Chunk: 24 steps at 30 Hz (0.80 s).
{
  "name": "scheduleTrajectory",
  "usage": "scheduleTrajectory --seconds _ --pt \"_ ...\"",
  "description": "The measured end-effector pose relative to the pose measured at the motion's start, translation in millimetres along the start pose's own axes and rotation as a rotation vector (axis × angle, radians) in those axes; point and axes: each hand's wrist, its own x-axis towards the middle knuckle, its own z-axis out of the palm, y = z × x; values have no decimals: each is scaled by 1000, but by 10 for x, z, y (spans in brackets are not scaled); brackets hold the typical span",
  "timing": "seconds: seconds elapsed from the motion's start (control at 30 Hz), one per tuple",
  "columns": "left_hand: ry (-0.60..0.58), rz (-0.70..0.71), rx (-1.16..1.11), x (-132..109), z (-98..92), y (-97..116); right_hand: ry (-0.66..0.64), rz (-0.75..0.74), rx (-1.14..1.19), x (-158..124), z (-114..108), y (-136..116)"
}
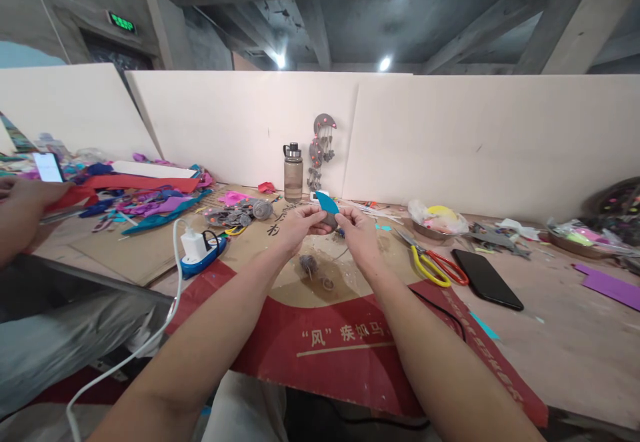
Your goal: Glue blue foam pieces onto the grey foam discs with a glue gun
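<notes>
Between my two hands, above the table, is a blue leaf-shaped piece (pixel 327 203) with a grey piece (pixel 330 221) against its lower end. My left hand (pixel 301 227) pinches it from the left side, and my right hand (pixel 358 232) grips it from the right. Whether the blue and grey parts are joined, I cannot tell. Below the hands a small grey ball of yarn (pixel 308 264) lies on the brown-and-red paper sheet (pixel 345 315), close to a small ring-like thing (pixel 327 284).
Scissors (pixel 434 263) and a black phone (pixel 487 279) lie at right. A bottle (pixel 293 172) stands behind, near a grey moon-shaped hanging ornament (pixel 325 122) on the white board. At left are a power strip (pixel 204 259), coloured scraps (pixel 150 199) and another person's hand (pixel 35 194).
</notes>
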Motion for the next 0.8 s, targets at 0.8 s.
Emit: scheduleTrajectory --seconds 0.8 --pt "209 -41 -209 91 -132 -18 -21 145 37 7 72 169"
